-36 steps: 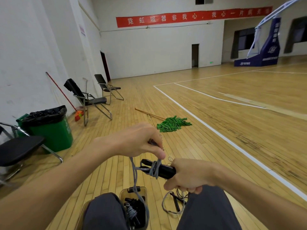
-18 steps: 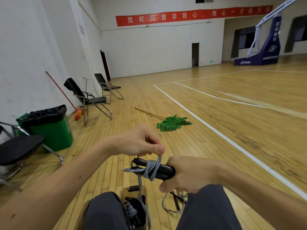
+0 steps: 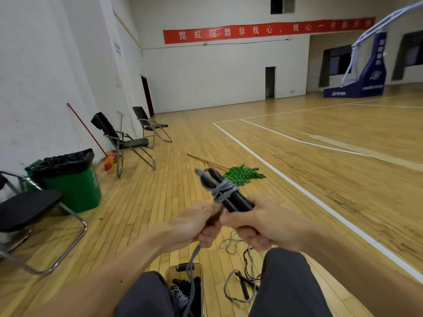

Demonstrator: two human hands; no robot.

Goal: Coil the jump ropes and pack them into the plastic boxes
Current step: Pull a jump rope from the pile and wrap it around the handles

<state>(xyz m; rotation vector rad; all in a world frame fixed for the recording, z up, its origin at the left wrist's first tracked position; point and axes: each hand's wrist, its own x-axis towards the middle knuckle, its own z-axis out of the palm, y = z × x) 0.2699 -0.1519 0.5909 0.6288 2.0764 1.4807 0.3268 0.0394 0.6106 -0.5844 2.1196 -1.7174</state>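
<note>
Two hands are in view, and both hold one jump rope (image 3: 231,195). Its two black handles (image 3: 242,202) lie side by side as one bundle, and the grey cord (image 3: 223,189) is wound around them several times. The right hand (image 3: 263,221) is closed around the near end of the handles, with the fingers curled under them. The far ends of the handles point up and to the left, well above the floor (image 3: 297,179). The left hand (image 3: 194,225) touches the right hand and grips the cord just below the wraps. From under this hand one strand hangs down to the single plastic box (image 3: 168,274). The box stands on the floor between the left knee (image 3: 146,294) and the right knee (image 3: 286,284). Inside it are black handles and grey cord, but how many ropes they make I cannot tell. One loose jump rope (image 3: 243,286) lies uncoiled on the floor just beside the box, to its right. Farther away there are three chairs: one (image 3: 25,209) at the left edge and two (image 3: 128,143) near the wall. Between them stands one green bin (image 3: 71,179) with a black bag. One broom (image 3: 91,133) leans on the wall, and one green mop (image 3: 242,173) lies on the floor behind the held handles.
</note>
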